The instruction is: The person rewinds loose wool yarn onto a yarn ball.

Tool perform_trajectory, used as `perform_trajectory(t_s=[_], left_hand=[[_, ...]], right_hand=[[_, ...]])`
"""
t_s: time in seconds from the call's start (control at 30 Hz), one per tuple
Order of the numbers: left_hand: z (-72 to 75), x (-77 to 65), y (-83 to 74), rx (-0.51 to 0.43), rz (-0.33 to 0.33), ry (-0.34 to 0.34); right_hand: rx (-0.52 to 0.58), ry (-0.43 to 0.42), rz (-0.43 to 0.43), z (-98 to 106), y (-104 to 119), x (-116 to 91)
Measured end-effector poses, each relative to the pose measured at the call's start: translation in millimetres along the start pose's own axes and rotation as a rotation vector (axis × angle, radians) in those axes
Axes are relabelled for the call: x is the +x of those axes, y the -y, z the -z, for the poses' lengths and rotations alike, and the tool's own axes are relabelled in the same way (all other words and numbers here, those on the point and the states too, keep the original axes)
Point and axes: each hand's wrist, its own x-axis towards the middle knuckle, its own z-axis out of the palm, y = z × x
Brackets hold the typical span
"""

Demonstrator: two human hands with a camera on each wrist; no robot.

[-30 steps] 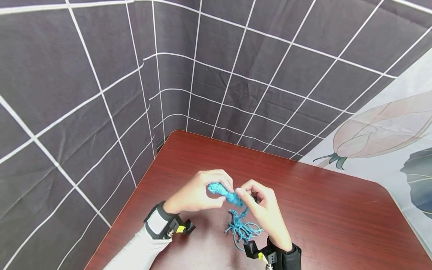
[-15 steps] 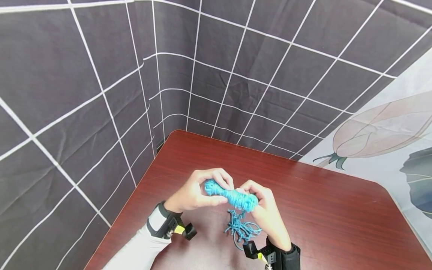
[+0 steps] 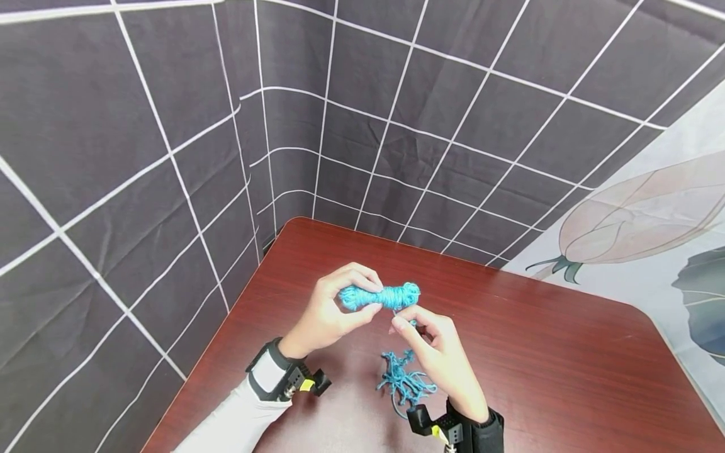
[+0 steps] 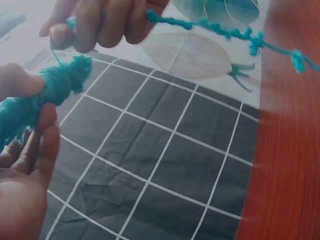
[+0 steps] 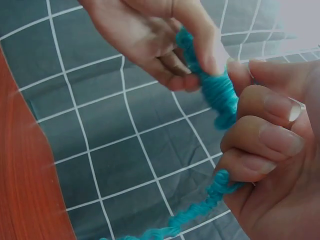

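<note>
My left hand [image 3: 328,311] grips one end of a bright blue yarn bundle [image 3: 399,296], wound round its middle, between thumb and fingers. Just below the bundle's other end, my right hand [image 3: 438,343] pinches the yarn strand. A thin taut length [image 4: 56,56] runs from the bundle up to the right fingers in the left wrist view. Out of the curled right fingers trails a kinked, knotty strand [image 5: 200,207], seen in the right wrist view. Loose yarn [image 3: 404,380] lies tangled on the table below the right hand.
The reddish-brown wooden table [image 3: 544,352] stretches away to the right. Dark grey cloth with white grid lines [image 3: 396,126] hangs behind and at the left. A pale printed cloth [image 3: 646,251] hangs at the right. Each wrist wears a strapped camera [image 3: 306,380].
The left hand has moved the bundle up and away from the right hand, after its far end swung down against that hand. Now it lies nearly level. The right hand has hardly shifted.
</note>
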Motion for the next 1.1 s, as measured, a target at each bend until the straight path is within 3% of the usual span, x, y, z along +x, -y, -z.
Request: perform_trajectory(t_s=[0.27, 0.47, 0.57, 0.67, 0.77, 0.87, 1.0, 1.1], left_hand=[[1.5, -1.5, -2.2, 0.047, 0.040, 0.165], [2.9, -1.9, -5.0, 0.034, 0.009, 0.335], [4.5, -0.2, -8.5, -0.044, 0.003, 0.415], [5.4, 1.1, -10.7, -0.179, 0.006, 0.469], [3.4, 1.4, -9.6, -0.302, -0.008, 0.454], [0.0, -1.0, -3.4, -0.391, -0.018, 0.380], [-3.2, -6.2, 7.8, -0.431, -0.025, 0.258], [-4.1, -8.9, 12.9, -0.406, -0.033, 0.175]], right_hand=[[0.003, -0.049, 0.054, 1.7, -1.8, -0.5], [0.024, -0.090, 0.045, 2.7, 0.0, -0.6], [0.030, -0.102, 0.051, 2.5, 3.2, 0.5], [0.042, -0.102, 0.059, 2.0, 2.4, 0.3], [0.047, -0.094, 0.052, 2.1, -4.7, -1.3], [0.069, -0.067, 0.049, 2.5, -4.2, -1.5], [0.083, -0.021, 0.058, 2.5, -3.2, -1.2], [0.043, -0.003, 0.073, 2.3, -3.1, -0.9]])
